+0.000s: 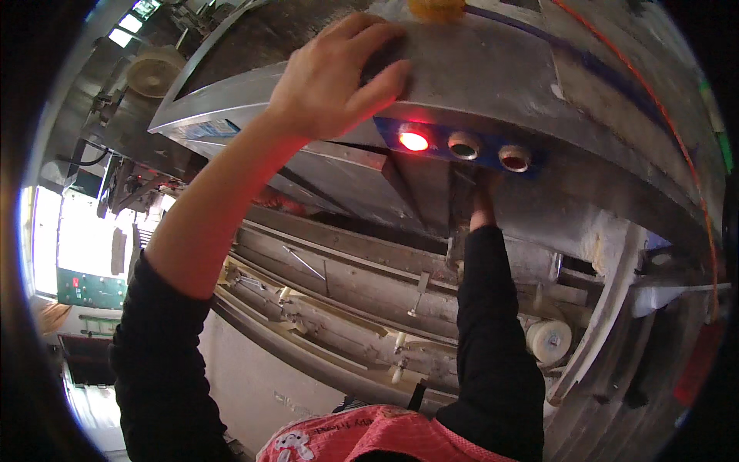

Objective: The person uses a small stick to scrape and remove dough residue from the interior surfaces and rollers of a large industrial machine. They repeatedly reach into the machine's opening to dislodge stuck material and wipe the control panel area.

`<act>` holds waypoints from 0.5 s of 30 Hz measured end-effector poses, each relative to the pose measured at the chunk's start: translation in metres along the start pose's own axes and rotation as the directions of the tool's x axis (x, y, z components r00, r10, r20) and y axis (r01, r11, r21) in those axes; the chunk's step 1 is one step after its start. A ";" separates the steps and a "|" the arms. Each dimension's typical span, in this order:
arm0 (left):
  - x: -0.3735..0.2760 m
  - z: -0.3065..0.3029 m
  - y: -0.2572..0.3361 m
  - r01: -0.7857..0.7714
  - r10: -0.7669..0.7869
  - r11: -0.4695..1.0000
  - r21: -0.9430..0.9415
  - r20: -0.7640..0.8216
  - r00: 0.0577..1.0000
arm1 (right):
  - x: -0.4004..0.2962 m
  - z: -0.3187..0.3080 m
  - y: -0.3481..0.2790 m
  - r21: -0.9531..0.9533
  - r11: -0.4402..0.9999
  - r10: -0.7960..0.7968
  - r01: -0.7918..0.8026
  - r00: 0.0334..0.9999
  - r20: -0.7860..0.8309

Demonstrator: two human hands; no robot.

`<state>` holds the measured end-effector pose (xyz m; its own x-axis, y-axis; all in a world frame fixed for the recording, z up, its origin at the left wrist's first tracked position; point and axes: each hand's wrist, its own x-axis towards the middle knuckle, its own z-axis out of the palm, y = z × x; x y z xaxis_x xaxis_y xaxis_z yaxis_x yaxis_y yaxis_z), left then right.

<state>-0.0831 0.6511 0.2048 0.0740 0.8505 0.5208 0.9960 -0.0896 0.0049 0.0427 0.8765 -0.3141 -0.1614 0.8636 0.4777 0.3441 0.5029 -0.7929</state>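
My left hand (340, 75) lies on the top of a grey metal machine housing (479, 63), with its thumb and fingers apart and nothing held. Just below it, a blue control strip (437, 144) on the housing's edge carries a lit red indicator (413, 140), a dark green push button (463, 145) and a dark red push button (514, 159). My right hand (484, 199) reaches in under the strip, beside a metal panel (358, 185). Its fingers are in shadow and mostly hidden, so what it touches cannot be seen.
Below the housing runs a long machine bed (323, 312) with rails and small fittings. A white roller or spool (549, 341) sits at the right. An orange cord (664, 110) crosses the right side. A yellow object (437, 8) rests on the housing's far side.
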 end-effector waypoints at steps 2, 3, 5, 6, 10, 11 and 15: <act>0.003 0.002 0.001 -0.012 0.012 1.000 0.001 -0.002 1.000 | -0.008 -0.017 -0.019 0.056 0.998 -0.010 0.011 1.000 -0.015; 0.002 0.001 0.001 -0.015 0.015 1.000 0.001 -0.007 1.000 | -0.016 -0.021 -0.027 0.057 0.998 -0.014 0.016 0.999 -0.033; -0.004 -0.003 -0.003 0.004 -0.004 1.000 0.022 -0.007 1.000 | -0.037 -0.025 -0.038 0.044 0.999 -0.025 0.029 0.997 -0.076; -0.003 -0.002 -0.001 0.000 0.000 1.000 0.019 -0.012 1.000 | -0.032 -0.026 -0.035 -0.081 0.997 0.015 -0.018 0.999 -0.034; 0.009 0.000 0.003 -0.050 0.050 0.999 0.010 -0.032 0.998 | -0.007 0.001 -0.010 -0.028 0.998 0.050 -0.051 0.997 -0.058; 0.013 0.000 0.004 -0.062 0.062 0.998 0.003 -0.034 0.997 | 0.003 0.008 0.000 -0.006 0.999 0.043 -0.043 0.997 -0.064; 0.008 -0.006 0.001 -0.105 0.105 0.994 -0.010 -0.010 0.994 | 0.000 0.020 0.016 0.013 1.000 0.024 -0.024 1.000 -0.008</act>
<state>-0.0822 0.6545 0.2140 0.1780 0.8313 0.5266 0.9820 -0.1841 -0.0412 0.0300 0.8856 -0.3344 -0.1456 0.8751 0.4615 0.3362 0.4825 -0.8088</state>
